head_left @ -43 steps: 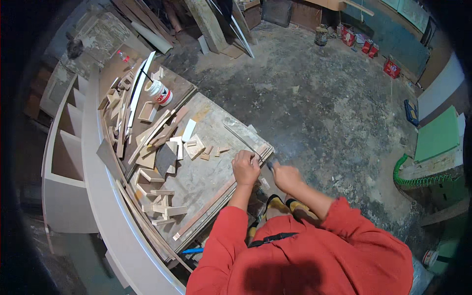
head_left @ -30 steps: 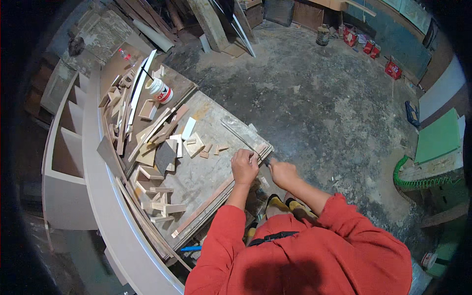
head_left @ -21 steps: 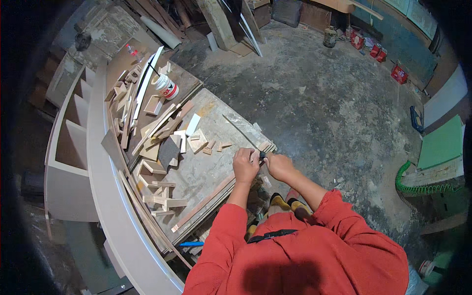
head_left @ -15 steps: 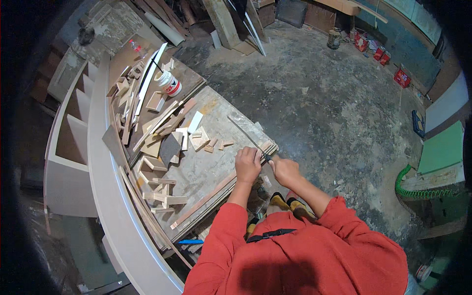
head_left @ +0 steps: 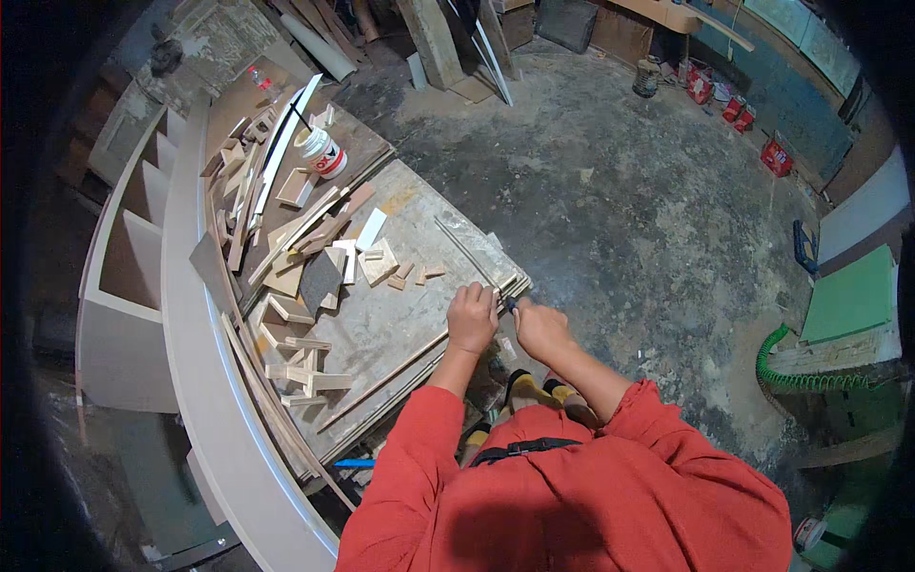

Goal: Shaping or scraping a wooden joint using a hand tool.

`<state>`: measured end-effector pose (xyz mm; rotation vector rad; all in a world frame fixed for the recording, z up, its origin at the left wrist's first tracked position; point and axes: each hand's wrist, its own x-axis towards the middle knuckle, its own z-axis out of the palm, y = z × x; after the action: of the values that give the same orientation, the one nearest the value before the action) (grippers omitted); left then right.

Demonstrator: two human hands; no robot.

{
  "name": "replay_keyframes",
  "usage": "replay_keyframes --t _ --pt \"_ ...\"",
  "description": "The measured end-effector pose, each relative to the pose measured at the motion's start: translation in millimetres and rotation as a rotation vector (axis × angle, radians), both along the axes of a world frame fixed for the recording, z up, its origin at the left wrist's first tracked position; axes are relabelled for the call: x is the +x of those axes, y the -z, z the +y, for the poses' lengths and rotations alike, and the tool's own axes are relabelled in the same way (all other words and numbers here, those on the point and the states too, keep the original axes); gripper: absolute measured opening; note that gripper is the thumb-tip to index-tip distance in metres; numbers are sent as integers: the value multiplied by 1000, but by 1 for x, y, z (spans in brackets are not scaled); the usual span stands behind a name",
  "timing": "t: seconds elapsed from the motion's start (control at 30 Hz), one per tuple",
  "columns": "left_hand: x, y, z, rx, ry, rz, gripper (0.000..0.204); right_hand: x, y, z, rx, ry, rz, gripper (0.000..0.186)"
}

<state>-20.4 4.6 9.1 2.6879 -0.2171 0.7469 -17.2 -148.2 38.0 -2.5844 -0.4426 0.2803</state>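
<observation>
**Wooden strip point(head_left: 383, 380) and long thin tool point(head_left: 468, 255), held at the corner of a grey desk point(head_left: 381, 319)**

Clock positions are read from the hands, with twelve at the top of the view.

Left hand point(head_left: 472, 317): fingers bent and closed over one end of the wooden strip, at the desk's corner.

Right hand point(head_left: 541, 331): wrapped around the dark handle point(head_left: 512, 304) of the tool, just beside the left hand.

Wooden strip: runs along the desk's edge from the left hand toward 8 o'clock.

Long thin tool: points over the desk between 10 and 11 o'clock; whether it touches the strip cannot be told.

Small wood blocks point(head_left: 400, 281): 10 o'clock, near, on the desk.

White tub point(head_left: 328, 160): 10 o'clock, farther out, a dark stick leaning from its mouth.

Wooden frames point(head_left: 307, 379): between 8 and 9 o'clock, clustered.

Green coiled hose point(head_left: 810, 378): between 3 and 4 o'clock, well apart.

Red boxes point(head_left: 777, 158): between 1 and 2 o'clock, across the floor point(head_left: 610, 210).
</observation>
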Motion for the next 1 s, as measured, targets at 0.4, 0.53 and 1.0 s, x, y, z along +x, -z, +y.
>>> replay_keyframes --t 0.4,0.53,1.0 --pt "2 8 -4 6 -23 -1 8 5 4 8 -28 43 49 30" --pt "4 6 -2 0 -34 23 9 5 3 6 -47 24 25 30" --pt "5 5 3 -43 -63 20 8 14 10 13 5 -2 -57 29"
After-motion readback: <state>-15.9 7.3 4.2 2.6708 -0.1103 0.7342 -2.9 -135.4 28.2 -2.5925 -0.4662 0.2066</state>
